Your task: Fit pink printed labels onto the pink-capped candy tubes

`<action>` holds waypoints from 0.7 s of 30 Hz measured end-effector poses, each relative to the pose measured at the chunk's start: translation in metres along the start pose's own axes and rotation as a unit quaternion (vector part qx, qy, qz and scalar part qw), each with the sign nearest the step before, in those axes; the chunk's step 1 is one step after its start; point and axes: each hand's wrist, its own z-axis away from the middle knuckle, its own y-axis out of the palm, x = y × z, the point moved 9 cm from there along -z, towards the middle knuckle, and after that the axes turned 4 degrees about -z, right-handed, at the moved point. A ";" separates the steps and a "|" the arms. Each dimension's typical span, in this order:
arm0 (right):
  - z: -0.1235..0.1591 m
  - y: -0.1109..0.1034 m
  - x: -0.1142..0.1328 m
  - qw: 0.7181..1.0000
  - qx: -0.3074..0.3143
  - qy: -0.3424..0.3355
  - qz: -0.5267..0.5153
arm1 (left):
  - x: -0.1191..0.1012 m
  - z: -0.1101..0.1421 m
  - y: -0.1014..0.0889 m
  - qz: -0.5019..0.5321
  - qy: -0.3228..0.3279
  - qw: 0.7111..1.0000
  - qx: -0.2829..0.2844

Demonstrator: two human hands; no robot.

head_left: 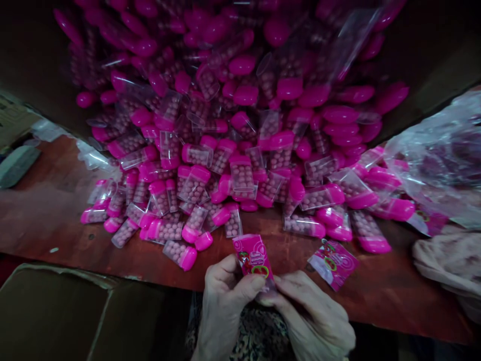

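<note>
From here I see a pink label upright where the left hand pinches it; the right hand grips its lower end. Fingers cover that end, so I can't tell what's inside. Beside the right hand, another label lies on the table. Beyond both hands, boxes heap up, murky towards the top.
</note>
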 end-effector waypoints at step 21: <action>-0.013 -0.001 -0.006 0.998 -0.023 0.063 0.002 | 0.005 -0.004 -0.002 0.054 0.001 0.998 0.021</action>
